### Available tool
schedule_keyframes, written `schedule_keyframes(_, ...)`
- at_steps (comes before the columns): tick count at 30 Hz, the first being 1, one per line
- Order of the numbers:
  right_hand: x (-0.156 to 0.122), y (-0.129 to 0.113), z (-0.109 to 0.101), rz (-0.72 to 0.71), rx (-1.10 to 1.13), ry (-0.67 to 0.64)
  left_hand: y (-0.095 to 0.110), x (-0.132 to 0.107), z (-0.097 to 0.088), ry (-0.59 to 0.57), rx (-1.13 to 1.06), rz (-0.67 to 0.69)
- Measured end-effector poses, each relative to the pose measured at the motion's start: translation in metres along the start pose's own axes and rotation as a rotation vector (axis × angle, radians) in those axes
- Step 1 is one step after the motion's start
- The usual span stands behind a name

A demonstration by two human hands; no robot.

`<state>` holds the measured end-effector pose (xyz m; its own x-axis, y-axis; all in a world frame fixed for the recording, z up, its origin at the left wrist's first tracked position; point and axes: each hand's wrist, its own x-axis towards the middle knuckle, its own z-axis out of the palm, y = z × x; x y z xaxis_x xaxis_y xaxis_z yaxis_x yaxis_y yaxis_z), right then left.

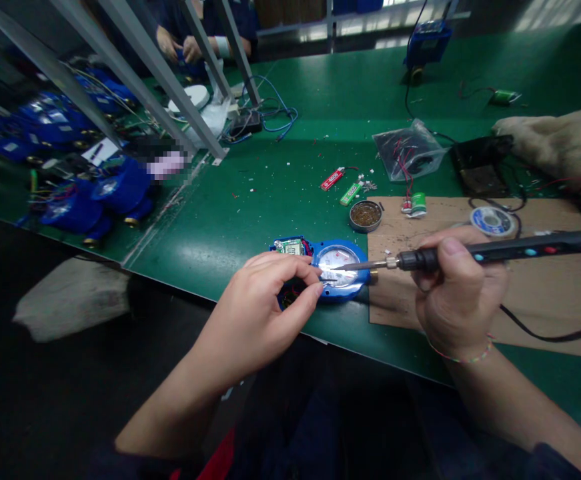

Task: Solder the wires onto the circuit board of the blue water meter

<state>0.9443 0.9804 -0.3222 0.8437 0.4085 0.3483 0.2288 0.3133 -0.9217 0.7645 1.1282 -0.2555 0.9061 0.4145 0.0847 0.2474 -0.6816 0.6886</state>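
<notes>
At the green counter's [280, 193] near edge lies a blue meter [337, 270], pinched at its rim by the left hand [263, 303]. Right hand [457, 287] grips a soldering iron [495, 252], tip on the meter's face, beside a cardboard sheet [535, 293].

Both forearms enter from the lower edge and angle toward each other. The left hand [260, 303] lies palm down, fingers curled, with thumb and forefinger pinched together at their tips. The right hand [457, 293] is closed in a pen-style grip, thumb on top and fingers wrapped beneath, knuckles turned leftward. A thin beaded band circles the right wrist. The hands are near each other, not touching.
</notes>
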Motion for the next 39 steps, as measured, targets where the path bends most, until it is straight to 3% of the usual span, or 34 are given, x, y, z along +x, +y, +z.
schedule_keyframes(39, 0.000, -0.009, -0.012, -0.050, -0.106, -0.120, 0.002, 0.006, 0.004, -0.070, 0.058, -0.051)
